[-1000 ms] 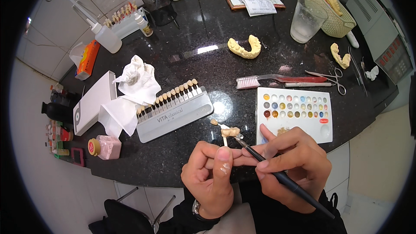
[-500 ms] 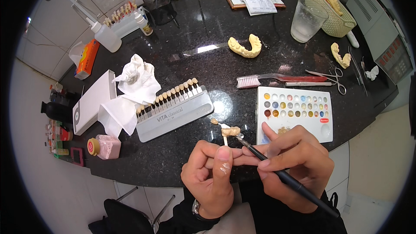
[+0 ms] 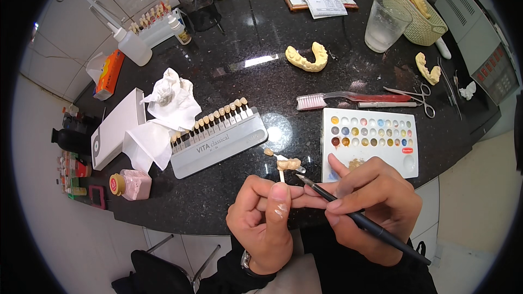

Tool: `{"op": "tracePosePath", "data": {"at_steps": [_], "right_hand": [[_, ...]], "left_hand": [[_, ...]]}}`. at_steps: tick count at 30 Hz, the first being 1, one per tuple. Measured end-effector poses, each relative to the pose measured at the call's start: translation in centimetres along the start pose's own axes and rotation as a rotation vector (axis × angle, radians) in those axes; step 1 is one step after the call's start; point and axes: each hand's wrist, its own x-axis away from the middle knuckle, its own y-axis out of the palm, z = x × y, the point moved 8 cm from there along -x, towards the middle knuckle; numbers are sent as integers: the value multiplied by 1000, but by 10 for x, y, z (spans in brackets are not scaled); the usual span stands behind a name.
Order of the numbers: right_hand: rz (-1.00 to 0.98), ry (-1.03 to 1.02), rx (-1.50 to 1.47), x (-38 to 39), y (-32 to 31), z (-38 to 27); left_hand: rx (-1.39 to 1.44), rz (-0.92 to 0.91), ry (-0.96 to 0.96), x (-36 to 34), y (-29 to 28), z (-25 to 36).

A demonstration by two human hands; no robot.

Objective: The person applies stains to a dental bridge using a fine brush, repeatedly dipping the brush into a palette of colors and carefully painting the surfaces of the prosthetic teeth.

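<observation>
My left hand is closed, thumb and fingers pinching a thin white stick. At the stick's top sits a small tooth-coloured dental bridge. My right hand grips a fine brush by its dark handle, and its pointed tip hovers just right of the bridge, apart from it. The fingers of both hands meet below the brush tip. Just beyond the bridge is a loose shade tab with a tooth-shaped end. White smears mark my left thumb.
Left of my hands lie a tooth shade guide, crumpled tissue and a pink jar. A paint palette is under and beyond my right hand. Farther off are a toothbrush, locking forceps, a dental model and a glass.
The brush tip has drawn back a little from the bridge, down and to the right, along with my right hand. My left hand stays nearly in place, still gripping the stick.
</observation>
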Motion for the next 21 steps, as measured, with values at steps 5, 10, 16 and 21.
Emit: {"op": "tracePosePath", "data": {"at_steps": [5, 10, 16, 21], "right_hand": [[100, 19, -15, 0, -4, 2], [150, 46, 14, 7, -33, 3], [470, 115, 193, 17, -124, 14], [400, 47, 152, -16, -122, 19]], "left_hand": [[-21, 8, 13, 0, 2, 2], [-24, 28, -10, -1, -2, -3], [-103, -30, -156, -5, 9, -9], [-263, -8, -183, -4, 18, -3]]}}
